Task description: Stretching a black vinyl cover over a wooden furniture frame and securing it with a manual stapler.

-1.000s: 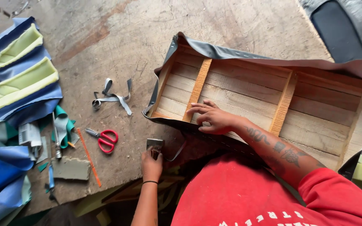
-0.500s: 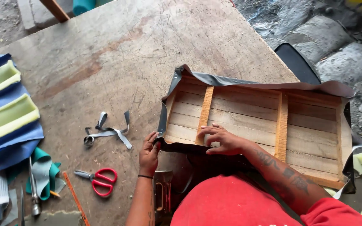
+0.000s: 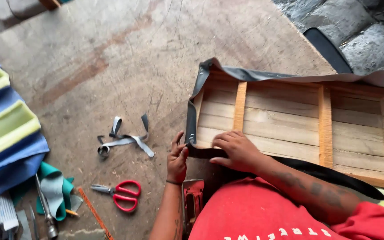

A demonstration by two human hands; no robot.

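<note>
Left hand (image 3: 177, 159) and right hand (image 3: 238, 150) both pinch the black fabric (image 3: 201, 152) at the wooden frame (image 3: 290, 120) corner, lower centre, on a worn plywood table (image 3: 112, 58), red scissors (image 3: 120, 194) lower left, grey rubble (image 3: 356, 31) upper right.

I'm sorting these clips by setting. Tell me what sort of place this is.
Probably an upholstery workshop. A wooden slatted frame lies on a worn worktable with dark covering folded over its edges, beside red-handled scissors and stacked blue and yellow-green padding.
</note>
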